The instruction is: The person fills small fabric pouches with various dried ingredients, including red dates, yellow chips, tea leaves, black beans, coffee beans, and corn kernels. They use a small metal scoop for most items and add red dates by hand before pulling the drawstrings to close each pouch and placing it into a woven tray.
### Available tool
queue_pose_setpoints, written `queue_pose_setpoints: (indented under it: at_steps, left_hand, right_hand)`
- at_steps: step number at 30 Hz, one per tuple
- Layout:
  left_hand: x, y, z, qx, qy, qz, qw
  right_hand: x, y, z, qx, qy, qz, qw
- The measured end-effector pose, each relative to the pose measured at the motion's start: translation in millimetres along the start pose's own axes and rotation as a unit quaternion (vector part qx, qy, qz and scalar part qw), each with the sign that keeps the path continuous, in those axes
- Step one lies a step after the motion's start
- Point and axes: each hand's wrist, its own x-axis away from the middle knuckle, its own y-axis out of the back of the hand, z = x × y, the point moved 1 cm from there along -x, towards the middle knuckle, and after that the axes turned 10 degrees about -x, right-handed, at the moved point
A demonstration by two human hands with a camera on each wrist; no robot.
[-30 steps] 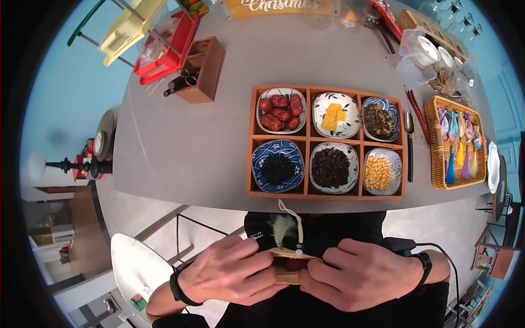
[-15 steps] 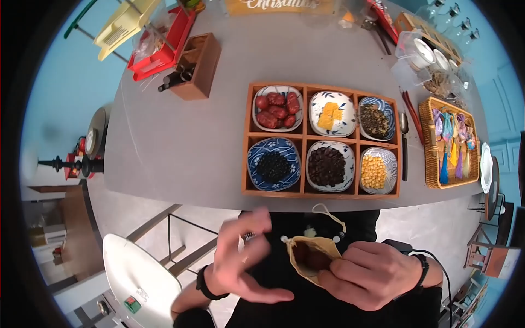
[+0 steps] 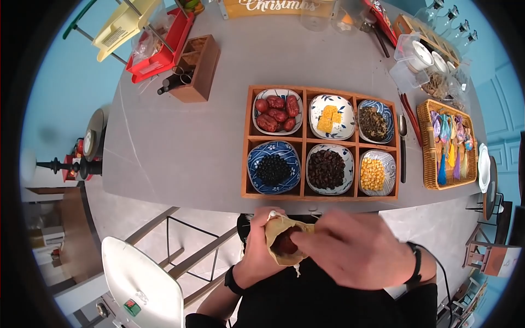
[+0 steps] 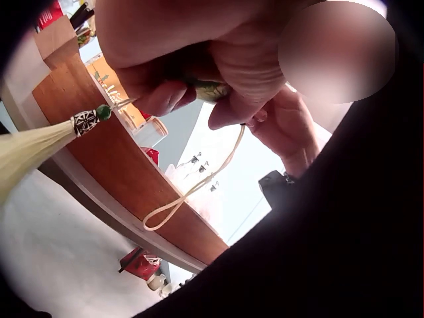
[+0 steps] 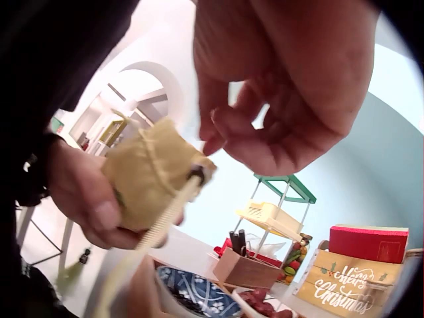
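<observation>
A small yellow drawstring pouch [image 3: 272, 232] is gripped in my left hand [image 3: 257, 254], whose fingers wrap round its side. Its mouth faces up in the head view, with dark reddish contents [image 3: 285, 244] inside. My right hand [image 3: 361, 249], blurred, has its fingertips right at the mouth; whether they pinch anything I cannot tell. The right wrist view shows the right hand's fingers [image 5: 228, 129] bent over the pouch's edge. From the pouch hang a looped cord [image 4: 222, 165] and a pale tassel [image 4: 33, 149] with a green bead, both in the left wrist view.
Ahead on the grey table [image 3: 164, 147] stands a wooden divided tray [image 3: 304, 170] holding dishes of red dates [image 3: 277, 113], yellow pieces, dried leaves, black beans, dark dried bits and corn kernels [image 3: 373, 175]. A spoon [image 3: 403, 147] and a wicker basket [image 3: 429, 147] of tasselled sachets lie right.
Both hands first held the pouch's mouth. The left hand let go, spread, then took the pouch round its side. The right hand shifted from the pouch's edge to over its mouth.
</observation>
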Motion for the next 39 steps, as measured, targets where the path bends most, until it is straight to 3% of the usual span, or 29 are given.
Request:
queue_pose_setpoints:
  at_steps: [2, 3, 5, 8, 12, 14, 15, 20, 22, 24, 28, 31, 32, 33, 34, 35, 39]
  left_hand:
    - [-1, -1, 2, 0.004, 0.012, 0.005, 1.0]
    - [-2, -2, 0, 0.01, 0.012, 0.004, 1.0]
    - [0, -2, 3, 0.037, 0.039, 0.011, 0.998]
    - [0, 1, 4, 0.035, 0.07, 0.023, 0.997]
    - [3, 7, 12, 0.03, 0.107, 0.045, 0.993]
    - [3, 13, 14, 0.069, 0.142, 0.059, 0.986]
    - [3, 16, 12, 0.102, 0.176, 0.077, 0.976]
    - [-16, 27, 2, 0.089, 0.197, 0.132, 0.967]
    - [-22, 30, 0, 0.069, 0.19, 0.154, 0.967]
    - [-22, 34, 2, 0.052, 0.202, 0.231, 0.95]
    - [-17, 44, 8, 0.077, 0.241, 0.245, 0.936]
    - [-9, 52, 17, 0.088, 0.239, 0.217, 0.942]
    - [-3, 51, 22, 0.088, 0.238, 0.218, 0.942]
    - [4, 47, 28, 0.137, 0.242, 0.178, 0.944]
    - [9, 45, 33, 0.186, 0.245, 0.137, 0.941]
    - [11, 44, 35, 0.207, 0.258, 0.155, 0.931]
    - [2, 42, 22, 0.213, 0.267, 0.13, 0.931]
  right_hand:
    - [-15, 8, -8, 0.027, -0.028, 0.131, 0.991]
    - [-18, 8, -8, 0.03, -0.027, 0.13, 0.991]
    - [-24, 4, -13, 0.057, -0.066, 0.212, 0.973]
    - [-30, -9, -23, 0.112, 0.01, 0.216, 0.97]
    - [-40, -14, -24, 0.113, 0.016, 0.262, 0.958]
    - [-39, -18, -27, 0.12, 0.069, 0.22, 0.966]
    - [-41, -18, -30, 0.122, 0.069, 0.226, 0.964]
    - [-44, -24, -49, -0.012, 0.018, 0.235, 0.972]
    - [-43, -28, -48, 0.019, 0.027, 0.266, 0.963]
    - [-41, -31, -47, 0.05, 0.039, 0.296, 0.953]
    - [-52, -14, -44, -0.076, 0.025, 0.224, 0.971]
    - [-68, 8, -47, -0.134, -0.04, 0.07, 0.988]
    - [-82, 15, -53, -0.03, -0.009, 0.002, 1.0]
    - [-95, 20, -59, 0.019, -0.084, -0.024, 0.996]
    - [-106, 22, -73, 0.155, -0.056, -0.083, 0.983]
    - [-116, 23, -88, 0.233, -0.049, -0.075, 0.968]
    - [-134, 9, -129, 0.324, -0.025, -0.054, 0.944]
